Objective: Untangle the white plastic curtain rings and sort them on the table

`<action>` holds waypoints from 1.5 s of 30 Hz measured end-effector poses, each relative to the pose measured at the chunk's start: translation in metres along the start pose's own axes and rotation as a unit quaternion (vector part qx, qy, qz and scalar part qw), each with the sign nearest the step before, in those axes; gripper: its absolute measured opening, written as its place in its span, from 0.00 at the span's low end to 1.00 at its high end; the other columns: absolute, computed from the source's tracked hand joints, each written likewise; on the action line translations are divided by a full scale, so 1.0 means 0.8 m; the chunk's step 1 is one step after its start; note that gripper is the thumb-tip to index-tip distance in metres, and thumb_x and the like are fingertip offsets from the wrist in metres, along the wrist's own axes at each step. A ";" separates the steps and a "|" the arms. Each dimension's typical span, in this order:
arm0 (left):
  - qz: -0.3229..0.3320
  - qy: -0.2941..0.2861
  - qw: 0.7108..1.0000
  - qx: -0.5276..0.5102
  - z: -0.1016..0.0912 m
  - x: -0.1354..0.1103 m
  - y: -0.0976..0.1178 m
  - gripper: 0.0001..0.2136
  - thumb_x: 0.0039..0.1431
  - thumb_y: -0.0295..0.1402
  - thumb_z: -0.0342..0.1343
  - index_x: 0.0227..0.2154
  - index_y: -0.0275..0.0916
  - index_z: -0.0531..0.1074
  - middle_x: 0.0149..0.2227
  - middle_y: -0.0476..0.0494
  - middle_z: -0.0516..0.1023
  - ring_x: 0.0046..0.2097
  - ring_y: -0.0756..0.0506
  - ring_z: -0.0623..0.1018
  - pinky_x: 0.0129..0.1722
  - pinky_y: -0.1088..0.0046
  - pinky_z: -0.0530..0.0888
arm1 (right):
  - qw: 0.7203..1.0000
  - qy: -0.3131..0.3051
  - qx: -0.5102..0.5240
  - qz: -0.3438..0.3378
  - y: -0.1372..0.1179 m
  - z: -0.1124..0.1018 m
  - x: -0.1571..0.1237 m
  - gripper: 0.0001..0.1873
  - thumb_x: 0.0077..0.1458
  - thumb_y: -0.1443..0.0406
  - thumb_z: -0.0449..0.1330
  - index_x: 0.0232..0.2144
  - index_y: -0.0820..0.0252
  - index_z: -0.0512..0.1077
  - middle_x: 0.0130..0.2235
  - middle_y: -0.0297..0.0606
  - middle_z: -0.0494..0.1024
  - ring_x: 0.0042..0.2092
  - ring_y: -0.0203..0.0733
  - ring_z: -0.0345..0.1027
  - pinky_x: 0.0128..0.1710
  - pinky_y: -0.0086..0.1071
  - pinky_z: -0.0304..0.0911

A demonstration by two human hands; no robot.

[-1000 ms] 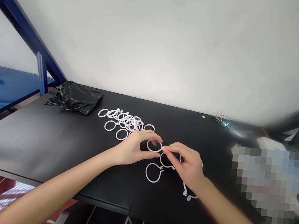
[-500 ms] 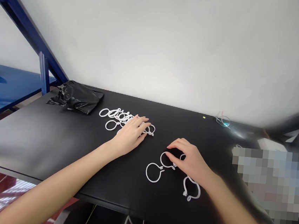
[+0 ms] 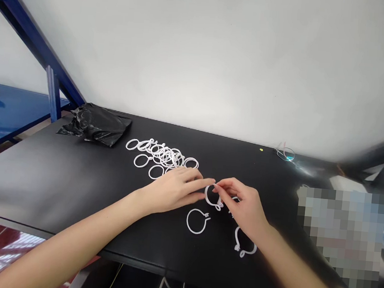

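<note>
Both my hands meet over the middle of the black table (image 3: 56, 180). My right hand (image 3: 243, 208) pinches a white plastic ring (image 3: 212, 196) and lifts it a little off the table. My left hand (image 3: 176, 188) reaches in from the left, its fingertips touching the same ring. A second white ring (image 3: 197, 221) lies flat just in front of my hands. Another ring (image 3: 244, 242) lies beside my right wrist. A pile of several white rings (image 3: 163, 157) sits behind my left hand.
A crumpled black plastic bag (image 3: 95, 123) lies at the table's back left. A small clear ring-shaped object (image 3: 286, 154) sits at the back right by the white wall. A blue metal frame (image 3: 52, 94) stands to the left. A blurred-out area covers the right side.
My left hand left a ring on the pile and came back to the middle. My right hand picked a ring up off the table and now holds it between both hands.
</note>
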State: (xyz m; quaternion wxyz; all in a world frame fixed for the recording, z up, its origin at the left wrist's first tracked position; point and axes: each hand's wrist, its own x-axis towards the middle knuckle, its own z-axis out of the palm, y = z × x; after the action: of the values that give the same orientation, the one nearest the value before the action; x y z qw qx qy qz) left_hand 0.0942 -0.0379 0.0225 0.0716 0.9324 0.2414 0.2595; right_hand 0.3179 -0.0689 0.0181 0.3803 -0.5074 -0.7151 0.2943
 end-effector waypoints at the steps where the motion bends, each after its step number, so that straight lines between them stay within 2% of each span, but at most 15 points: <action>1: 0.013 -0.018 1.000 -0.004 0.001 0.001 0.003 0.15 0.69 0.37 0.46 0.53 0.38 0.66 0.41 0.41 0.75 0.41 0.45 0.76 0.41 0.68 0.74 | 1.000 0.000 0.004 -0.010 -0.001 0.001 -0.001 0.06 0.60 0.62 0.59 0.32 0.58 0.72 0.25 0.32 0.77 0.24 0.36 0.73 0.26 0.29 0.69; 4: 0.029 -0.033 0.999 -0.017 0.007 0.003 0.009 0.14 0.69 0.40 0.46 0.44 0.35 0.69 0.36 0.43 0.76 0.36 0.47 0.75 0.38 0.71 0.73 | 0.999 -0.001 0.004 -0.032 -0.004 0.001 -0.002 0.07 0.59 0.63 0.60 0.31 0.59 0.73 0.25 0.33 0.78 0.24 0.36 0.73 0.26 0.29 0.70; 7: 0.026 0.010 1.000 -0.010 0.015 0.003 0.009 0.13 0.68 0.40 0.47 0.34 0.35 0.68 0.30 0.46 0.74 0.31 0.49 0.73 0.33 0.72 0.71 | 0.999 -0.005 0.032 -0.038 -0.004 -0.003 -0.002 0.06 0.59 0.63 0.60 0.36 0.59 0.75 0.30 0.35 0.81 0.27 0.37 0.76 0.30 0.29 0.73; 10: 0.000 0.057 0.998 0.001 0.015 0.003 0.006 0.13 0.68 0.39 0.49 0.31 0.35 0.67 0.26 0.48 0.72 0.28 0.50 0.71 0.31 0.73 0.70 | 0.997 -0.003 0.039 -0.068 -0.002 -0.007 -0.003 0.08 0.57 0.65 0.62 0.41 0.57 0.75 0.35 0.36 0.83 0.31 0.37 0.78 0.34 0.30 0.75; 13: -0.016 0.066 0.998 -0.006 0.009 0.003 0.006 0.13 0.68 0.39 0.48 0.30 0.36 0.66 0.26 0.48 0.72 0.28 0.50 0.70 0.31 0.74 0.69 | 0.994 0.011 0.034 -0.099 0.000 -0.008 -0.005 0.08 0.57 0.67 0.62 0.41 0.56 0.75 0.36 0.36 0.82 0.32 0.38 0.78 0.35 0.31 0.75; 17: -0.033 0.057 0.997 -0.026 0.004 0.002 0.007 0.12 0.68 0.39 0.48 0.32 0.36 0.66 0.28 0.47 0.72 0.30 0.49 0.71 0.34 0.72 0.71 | 0.991 0.036 0.032 -0.122 0.001 -0.005 -0.007 0.08 0.57 0.70 0.63 0.40 0.56 0.76 0.35 0.36 0.82 0.33 0.39 0.78 0.35 0.32 0.75; 20: -0.056 0.042 0.996 -0.057 0.006 0.000 0.008 0.15 0.67 0.42 0.50 0.46 0.34 0.66 0.33 0.44 0.75 0.34 0.47 0.74 0.39 0.68 0.72 | 0.985 0.047 0.035 -0.161 0.000 -0.001 -0.007 0.08 0.55 0.73 0.63 0.37 0.56 0.77 0.33 0.35 0.82 0.33 0.39 0.78 0.34 0.32 0.74; 22: -0.072 0.017 0.993 -0.089 0.007 -0.001 0.009 0.22 0.66 0.43 0.51 0.56 0.34 0.59 0.37 0.43 0.75 0.37 0.45 0.75 0.41 0.66 0.73 | 0.979 0.049 0.043 -0.193 0.000 0.001 -0.007 0.10 0.54 0.75 0.63 0.36 0.56 0.77 0.33 0.35 0.82 0.33 0.39 0.77 0.34 0.32 0.74; 23: -0.082 0.001 0.991 -0.110 0.007 -0.001 0.009 0.24 0.66 0.43 0.50 0.59 0.35 0.57 0.38 0.42 0.75 0.38 0.45 0.75 0.42 0.66 0.73 | 0.976 0.048 0.047 -0.206 0.000 0.002 -0.007 0.11 0.54 0.75 0.63 0.37 0.56 0.77 0.34 0.36 0.82 0.34 0.39 0.78 0.33 0.32 0.74; 27: -0.132 -0.056 0.964 -0.226 0.002 0.001 0.010 0.20 0.66 0.42 0.51 0.55 0.38 0.60 0.40 0.44 0.74 0.39 0.48 0.74 0.40 0.72 0.73 | 0.971 0.040 0.056 -0.228 -0.002 0.002 -0.006 0.14 0.53 0.76 0.64 0.39 0.55 0.78 0.35 0.36 0.83 0.35 0.40 0.78 0.34 0.32 0.75; 32: -0.156 -0.053 0.937 -0.308 -0.002 0.003 0.009 0.15 0.66 0.39 0.52 0.51 0.39 0.62 0.37 0.47 0.72 0.39 0.49 0.73 0.41 0.72 0.71 | 0.975 0.009 0.072 -0.212 -0.005 -0.004 -0.004 0.19 0.55 0.77 0.61 0.46 0.53 0.78 0.39 0.37 0.83 0.38 0.40 0.79 0.37 0.32 0.76; 38: -0.153 -0.053 0.938 -0.307 -0.003 0.005 0.009 0.11 0.67 0.39 0.50 0.47 0.38 0.64 0.35 0.48 0.70 0.36 0.50 0.71 0.39 0.73 0.70 | 0.976 -0.002 0.083 -0.204 -0.003 -0.006 -0.006 0.21 0.57 0.77 0.60 0.47 0.49 0.77 0.38 0.34 0.83 0.37 0.39 0.79 0.36 0.31 0.75; 41: -0.138 -0.043 0.946 -0.291 -0.002 0.004 0.008 0.13 0.67 0.39 0.51 0.49 0.38 0.64 0.35 0.48 0.71 0.36 0.50 0.72 0.39 0.73 0.71 | 0.976 -0.005 0.085 -0.203 -0.002 -0.006 -0.005 0.21 0.57 0.76 0.60 0.46 0.49 0.77 0.38 0.33 0.83 0.37 0.39 0.79 0.37 0.31 0.76; 43: -0.120 -0.015 0.964 -0.236 0.001 0.002 0.005 0.17 0.65 0.41 0.53 0.52 0.38 0.63 0.38 0.45 0.73 0.39 0.48 0.73 0.41 0.71 0.72 | 0.978 0.001 0.078 -0.192 0.000 -0.006 -0.004 0.19 0.56 0.75 0.61 0.46 0.49 0.77 0.38 0.33 0.84 0.37 0.39 0.79 0.38 0.33 0.76; 45: -0.100 0.031 0.986 -0.133 0.005 0.000 0.000 0.19 0.64 0.42 0.54 0.53 0.38 0.64 0.44 0.39 0.72 0.44 0.44 0.73 0.44 0.66 0.73 | 0.984 0.016 0.070 -0.166 0.002 -0.007 -0.003 0.18 0.55 0.74 0.63 0.47 0.51 0.76 0.40 0.35 0.83 0.37 0.40 0.79 0.40 0.35 0.76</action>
State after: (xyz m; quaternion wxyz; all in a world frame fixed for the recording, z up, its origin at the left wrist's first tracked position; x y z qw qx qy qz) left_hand 0.0962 -0.0379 0.0190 0.2132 0.8771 0.2992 0.3093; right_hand 0.3240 -0.0702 0.0190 0.4697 -0.3590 -0.7607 0.2679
